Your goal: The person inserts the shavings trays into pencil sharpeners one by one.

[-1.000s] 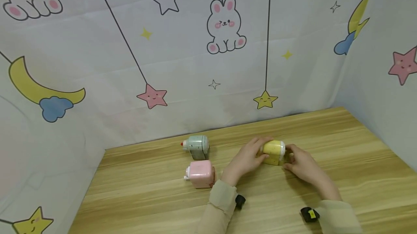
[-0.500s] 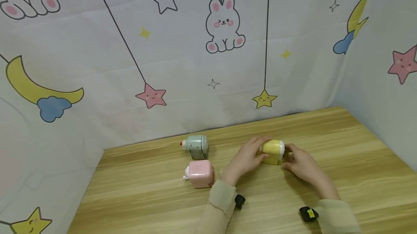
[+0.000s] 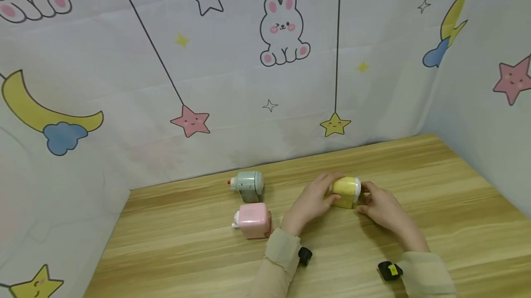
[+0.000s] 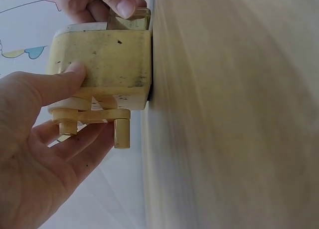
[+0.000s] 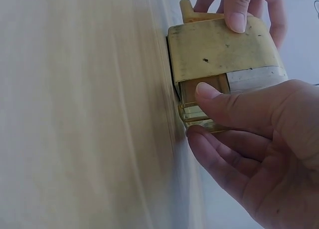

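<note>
A yellow hand-crank pencil sharpener [image 3: 345,193] stands on the wooden table, held between both hands. My left hand [image 3: 311,203] grips its body from the crank side, thumb on the near face and fingers behind. The crank handle [image 4: 122,132] sticks out beside that palm in the left wrist view. At the opposite end my right hand [image 3: 386,208] pinches the clear shavings drawer [image 5: 190,112] between thumb and fingers. This drawer [image 4: 139,22] juts partway out of the body, low down by the table.
Left of the hands lie a green sharpener [image 3: 250,185] with a red tip and a pink sharpener [image 3: 254,220]. A printed cloth wall [image 3: 232,67] rises behind the table [image 3: 186,242]. Black wrist straps [image 3: 389,271] show at the sleeves.
My right hand has edged slightly left, closer to the yellow sharpener's body. My left hand keeps its grip. The head view has shifted a little.
</note>
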`<action>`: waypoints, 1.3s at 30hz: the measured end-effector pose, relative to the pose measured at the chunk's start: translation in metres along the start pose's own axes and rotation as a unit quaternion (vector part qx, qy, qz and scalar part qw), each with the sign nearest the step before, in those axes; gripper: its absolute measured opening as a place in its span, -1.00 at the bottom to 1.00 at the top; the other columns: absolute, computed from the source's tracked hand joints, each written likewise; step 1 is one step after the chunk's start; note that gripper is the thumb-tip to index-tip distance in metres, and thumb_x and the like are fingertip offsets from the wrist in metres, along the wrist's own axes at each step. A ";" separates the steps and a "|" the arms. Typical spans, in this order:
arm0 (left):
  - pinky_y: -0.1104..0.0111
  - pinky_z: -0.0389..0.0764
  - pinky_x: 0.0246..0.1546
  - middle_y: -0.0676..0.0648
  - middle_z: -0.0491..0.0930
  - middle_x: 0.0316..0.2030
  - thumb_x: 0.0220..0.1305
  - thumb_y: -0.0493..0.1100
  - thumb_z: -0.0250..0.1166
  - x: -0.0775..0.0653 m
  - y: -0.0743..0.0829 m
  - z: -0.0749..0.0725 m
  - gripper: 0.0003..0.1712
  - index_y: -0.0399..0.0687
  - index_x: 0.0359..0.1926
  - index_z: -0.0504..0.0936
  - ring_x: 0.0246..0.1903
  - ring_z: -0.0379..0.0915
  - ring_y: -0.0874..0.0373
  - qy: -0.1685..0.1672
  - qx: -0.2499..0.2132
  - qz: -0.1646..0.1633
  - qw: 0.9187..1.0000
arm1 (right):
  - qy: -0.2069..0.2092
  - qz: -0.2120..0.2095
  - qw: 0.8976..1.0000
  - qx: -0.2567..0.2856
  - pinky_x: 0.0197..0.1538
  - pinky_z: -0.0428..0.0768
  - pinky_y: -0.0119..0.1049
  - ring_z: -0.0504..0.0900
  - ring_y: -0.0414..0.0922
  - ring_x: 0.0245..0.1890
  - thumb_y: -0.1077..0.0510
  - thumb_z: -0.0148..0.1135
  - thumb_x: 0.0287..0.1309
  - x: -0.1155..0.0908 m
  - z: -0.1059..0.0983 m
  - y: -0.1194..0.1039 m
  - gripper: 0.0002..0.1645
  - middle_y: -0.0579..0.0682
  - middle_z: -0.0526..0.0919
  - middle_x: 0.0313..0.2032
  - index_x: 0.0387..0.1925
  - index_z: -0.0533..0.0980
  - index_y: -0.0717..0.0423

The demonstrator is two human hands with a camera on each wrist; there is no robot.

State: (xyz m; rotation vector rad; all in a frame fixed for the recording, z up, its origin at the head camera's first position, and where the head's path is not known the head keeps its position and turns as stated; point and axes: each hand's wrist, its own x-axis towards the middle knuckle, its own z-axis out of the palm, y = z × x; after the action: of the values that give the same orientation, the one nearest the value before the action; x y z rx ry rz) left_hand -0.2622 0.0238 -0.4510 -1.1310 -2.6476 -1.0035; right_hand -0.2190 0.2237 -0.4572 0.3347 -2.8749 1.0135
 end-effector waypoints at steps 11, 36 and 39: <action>0.28 0.49 -0.01 -0.03 0.43 0.05 0.14 -0.17 0.23 0.000 0.000 0.001 -0.39 0.14 0.23 0.28 -0.03 0.32 0.24 -0.002 0.000 -0.003 1.000 | 0.001 0.000 1.000 0.008 -0.27 0.59 -0.01 0.55 -0.02 -0.32 0.24 0.36 -0.15 0.002 0.003 -0.001 -0.31 0.35 0.54 -0.10 0.05 0.30 0.40; 0.27 0.50 -0.01 -0.02 0.42 0.06 0.15 -0.15 0.21 0.000 0.001 0.001 -0.40 0.18 0.23 0.28 -0.02 0.32 0.24 -0.004 -0.002 -0.009 1.000 | -0.003 0.010 1.000 0.007 -0.27 0.59 0.00 0.56 -0.02 -0.34 0.18 0.37 -0.14 0.006 0.008 -0.004 -0.37 0.23 0.62 -0.27 -0.02 0.34 0.35; 0.26 0.49 0.00 -0.02 0.42 0.06 0.15 -0.16 0.22 0.000 0.002 0.000 -0.40 0.19 0.22 0.28 -0.02 0.32 0.24 -0.005 -0.003 -0.011 1.000 | -0.002 0.010 1.000 0.009 -0.28 0.59 0.00 0.56 -0.02 -0.35 0.19 0.37 -0.14 0.006 0.009 -0.004 -0.36 0.24 0.62 -0.28 -0.02 0.34 0.36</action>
State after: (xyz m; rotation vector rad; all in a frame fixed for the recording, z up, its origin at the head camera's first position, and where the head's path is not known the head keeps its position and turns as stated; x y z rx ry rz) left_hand -0.2607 0.0251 -0.4503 -1.1132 -2.6736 -1.0119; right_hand -0.2238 0.2142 -0.4607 0.3109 -2.8805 1.0425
